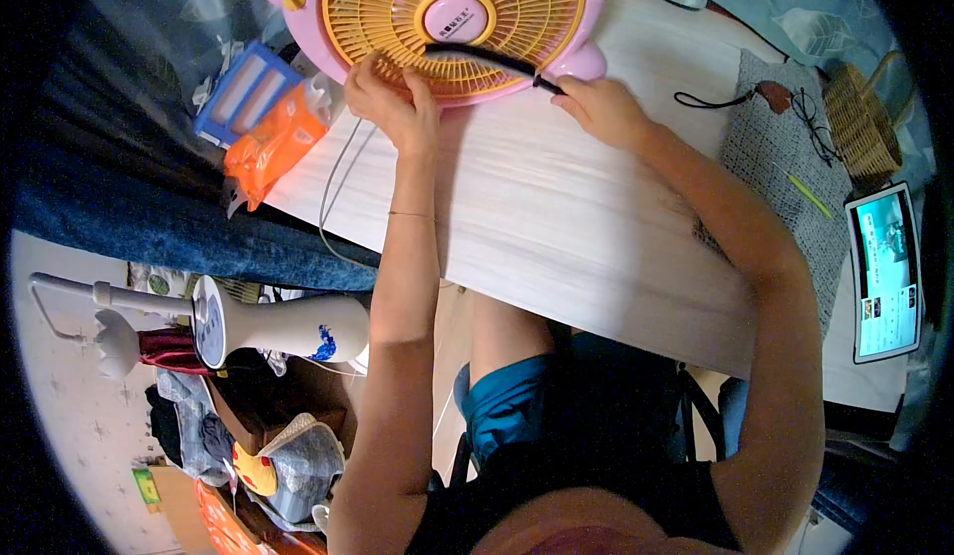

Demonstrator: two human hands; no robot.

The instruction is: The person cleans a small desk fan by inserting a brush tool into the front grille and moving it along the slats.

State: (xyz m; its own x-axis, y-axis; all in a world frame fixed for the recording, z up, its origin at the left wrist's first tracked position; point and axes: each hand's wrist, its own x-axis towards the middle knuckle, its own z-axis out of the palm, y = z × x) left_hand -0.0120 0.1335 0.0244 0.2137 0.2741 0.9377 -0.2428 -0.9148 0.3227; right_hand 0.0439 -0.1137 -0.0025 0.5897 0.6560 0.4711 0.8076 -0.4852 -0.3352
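A pink fan (591, 18) with a round yellow grille (542, 8) sits at the far edge of the table (556, 207). My right hand (606, 110) is closed around one end of a slim, curved black tool (482, 55), whose long dark part lies across the front of the grille. I cannot make out exactly what kind of tool it is. At the fan's lower left rim is my left hand (393, 103), fingers bent and apart from the thumb, fingertips at the grille. Below that hand a thin grey cord (326, 192) hangs over the table edge.
Left of the fan are an orange bag (276, 146) and a blue-framed case (241, 93). A grey woven mat (750, 143) on the right bears a black cord loop (706, 105) and a yellow-green pen (810, 193). Beyond stand a wicker basket (860, 123) and a lit tablet (884, 272).
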